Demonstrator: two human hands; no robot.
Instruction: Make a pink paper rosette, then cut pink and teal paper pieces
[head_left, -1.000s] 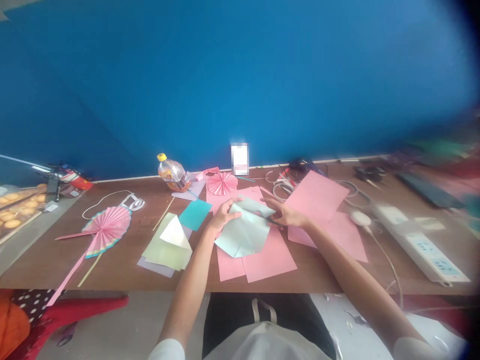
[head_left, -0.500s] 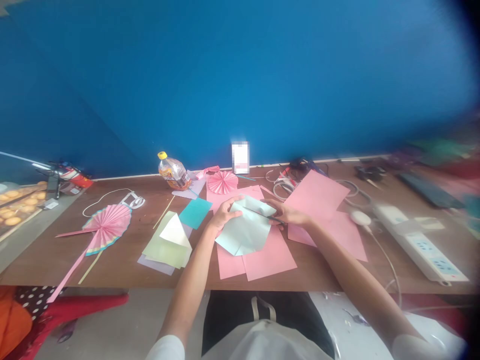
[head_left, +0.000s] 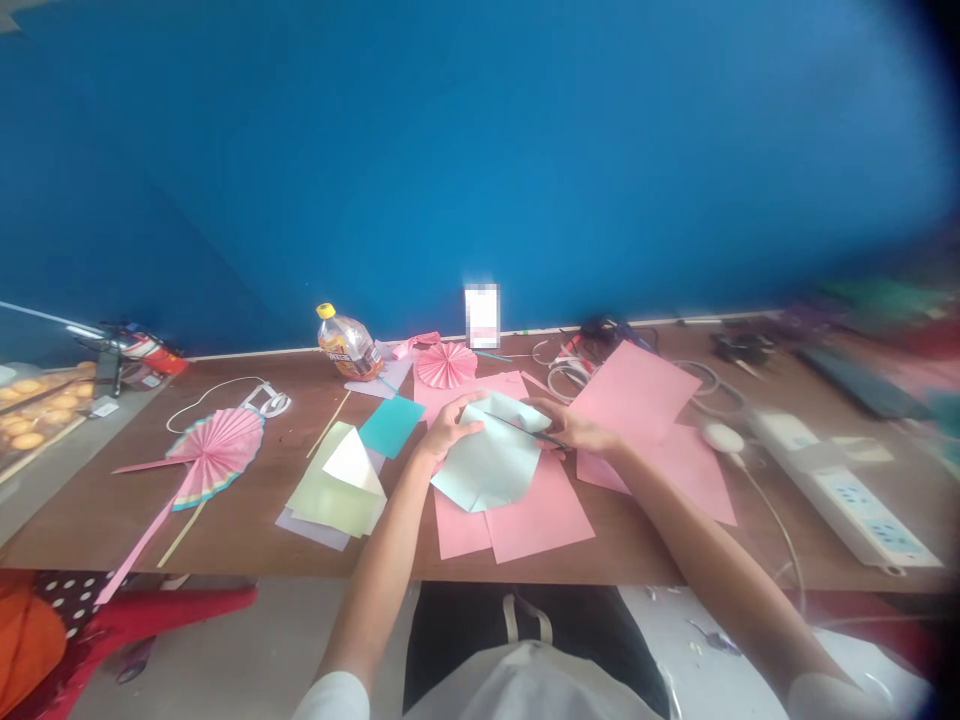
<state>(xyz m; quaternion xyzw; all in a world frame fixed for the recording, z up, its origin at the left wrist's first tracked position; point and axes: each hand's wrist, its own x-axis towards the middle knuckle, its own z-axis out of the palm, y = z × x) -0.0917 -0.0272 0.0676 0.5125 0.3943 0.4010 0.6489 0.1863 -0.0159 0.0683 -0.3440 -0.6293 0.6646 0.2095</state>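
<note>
My left hand (head_left: 448, 428) pinches the left upper edge of a pale blue paper sheet (head_left: 487, 465), holding it up over pink paper sheets (head_left: 525, 515) on the brown table (head_left: 225, 520). My right hand (head_left: 574, 430) is closed on a thin dark tool (head_left: 529, 430), apparently scissors, whose tip lies across the top of the pale blue sheet.
Left of the sheet lie a teal card (head_left: 390, 425), pale green folded papers (head_left: 334, 490) and a pink paper fan (head_left: 214, 455) on a stick. A plastic bottle (head_left: 346, 345) and a small pink rosette (head_left: 446, 365) sit near the blue wall. Cables and a white power strip (head_left: 847, 490) lie right.
The pale blue sheet has shifted slightly up and the dark tool now reaches further across its top edge. Both hands stay in nearly the same place.
</note>
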